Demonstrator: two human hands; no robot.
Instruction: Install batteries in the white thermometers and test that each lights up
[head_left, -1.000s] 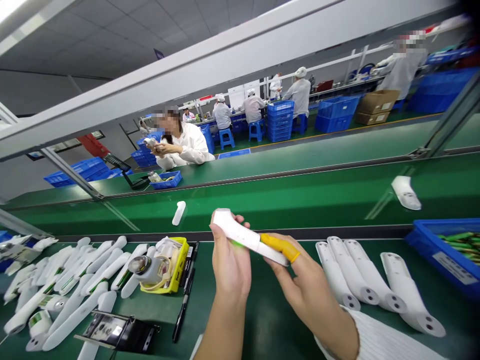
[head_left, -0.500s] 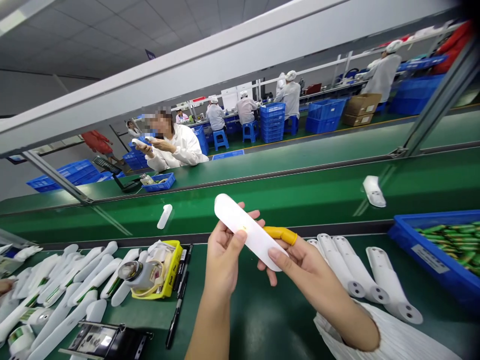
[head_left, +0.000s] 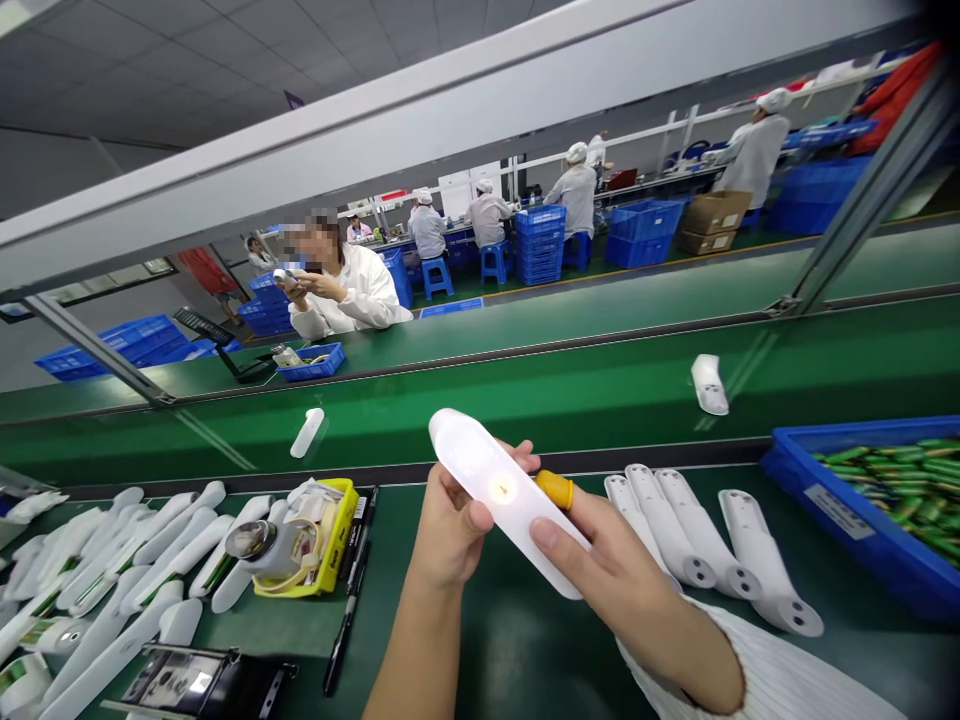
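Between my two hands is a long white handheld device [head_left: 480,462], tilted over the dark green bench, with a round spot glowing on its face. My left hand [head_left: 454,535] grips its left edge, the thumb beside the glowing spot. My right hand [head_left: 600,545] closes round the lower end, thumb flat on the face, and a yellow finger cot [head_left: 555,489] covers one finger. Several similar white devices [head_left: 694,530] lie in a row to the right of my right hand. The fingertips behind the held device are partly hidden.
Many white device parts [head_left: 142,550] lie at left, near a yellow tray [head_left: 330,570] with a bottle, and black pens [head_left: 346,610]. A blue bin [head_left: 847,510] of green batteries stands at right. Beyond the green conveyor belt [head_left: 540,400] a co-worker [head_left: 352,285] handles a white device.
A glowing spot has appeared on the device's face. My left thumb has slid off the middle to the edge. Two white pieces on the belt have shifted left in view.
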